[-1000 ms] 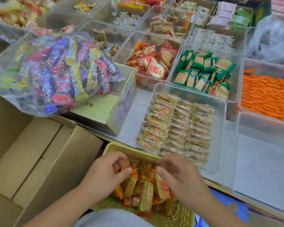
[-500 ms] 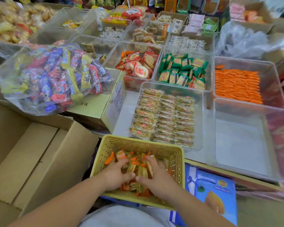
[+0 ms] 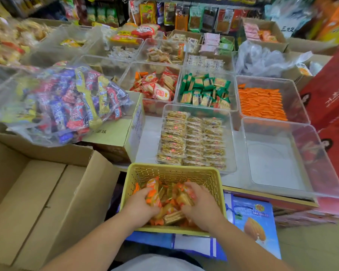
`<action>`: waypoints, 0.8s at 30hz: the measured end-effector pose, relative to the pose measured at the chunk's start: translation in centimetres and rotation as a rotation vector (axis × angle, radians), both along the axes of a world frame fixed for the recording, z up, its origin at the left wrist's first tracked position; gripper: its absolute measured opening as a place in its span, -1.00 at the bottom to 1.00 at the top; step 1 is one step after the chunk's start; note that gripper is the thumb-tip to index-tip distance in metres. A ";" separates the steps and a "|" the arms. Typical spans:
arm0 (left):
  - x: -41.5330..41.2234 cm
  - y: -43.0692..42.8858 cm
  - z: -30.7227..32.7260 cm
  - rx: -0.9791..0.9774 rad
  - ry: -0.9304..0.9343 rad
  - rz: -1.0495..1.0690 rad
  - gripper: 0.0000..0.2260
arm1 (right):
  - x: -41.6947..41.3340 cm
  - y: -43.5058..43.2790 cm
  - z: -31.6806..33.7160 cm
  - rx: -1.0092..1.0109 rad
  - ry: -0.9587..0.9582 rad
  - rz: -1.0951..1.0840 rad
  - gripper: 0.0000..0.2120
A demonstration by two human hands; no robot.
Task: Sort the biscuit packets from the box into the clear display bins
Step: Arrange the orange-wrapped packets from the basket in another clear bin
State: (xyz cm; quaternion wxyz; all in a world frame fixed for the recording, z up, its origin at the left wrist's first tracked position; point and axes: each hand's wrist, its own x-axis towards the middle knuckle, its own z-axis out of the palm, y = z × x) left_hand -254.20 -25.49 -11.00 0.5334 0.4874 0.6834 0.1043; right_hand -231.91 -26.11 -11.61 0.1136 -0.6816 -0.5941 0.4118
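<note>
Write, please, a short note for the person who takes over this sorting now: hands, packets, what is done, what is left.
Left hand: grips packets in the basket.
Right hand: grips packets there too.
Packets: a heap with orange-ended wrappers lies in the basket.
Done: the middle bin holds neat rows; the orange bin is partly filled.
Left: move the basket's packets into a bin. The near right bin shows only its bare floor, so it is a likely place.
</note>
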 end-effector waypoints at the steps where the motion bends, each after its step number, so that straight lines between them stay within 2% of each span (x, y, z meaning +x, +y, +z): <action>1: -0.4 -0.2 0.4 0.005 -0.048 0.015 -0.36 | -0.2 -0.1 0.5 0.017 -0.001 -0.023 -0.28; 4: -1.4 -0.6 1.7 0.051 -0.177 0.065 -0.39 | -1.0 -0.6 2.2 0.048 0.075 -0.113 -0.32; 7: -2.6 -0.9 2.8 0.102 -0.315 0.175 -0.46 | -2.2 -1.4 4.4 0.014 0.283 -0.333 -0.37; 10: -3.6 -1.2 3.2 0.122 -0.515 0.288 -0.63 | -3.0 -1.8 5.0 -0.076 0.658 -0.602 -0.40; 13: -3.7 -1.4 3.4 0.092 -0.739 0.414 -0.64 | -3.8 -2.4 5.6 -0.196 1.043 -0.799 -0.44; 15: -3.4 -1.4 3.2 0.048 -0.818 0.465 -0.59 | -4.3 -3.0 6.0 -0.249 1.127 -0.833 -0.47; 18: -2.6 -2.0 3.5 0.003 -0.877 0.499 -0.60 | -5.0 -4.1 6.9 -0.300 1.152 -0.780 -0.50; 20: -2.0 -2.6 4.4 0.012 -0.918 0.516 -0.55 | -5.2 -4.9 7.8 -0.312 1.170 -0.714 -0.55; 22: -1.4 -3.2 5.3 0.046 -0.954 0.534 -0.46 | -4.8 -5.5 8.3 -0.305 1.202 -0.719 -0.58; 24: -0.7 -3.5 6.2 0.100 -0.973 0.550 -0.45 | -4.0 -5.8 8.9 -0.295 1.273 -0.727 -0.64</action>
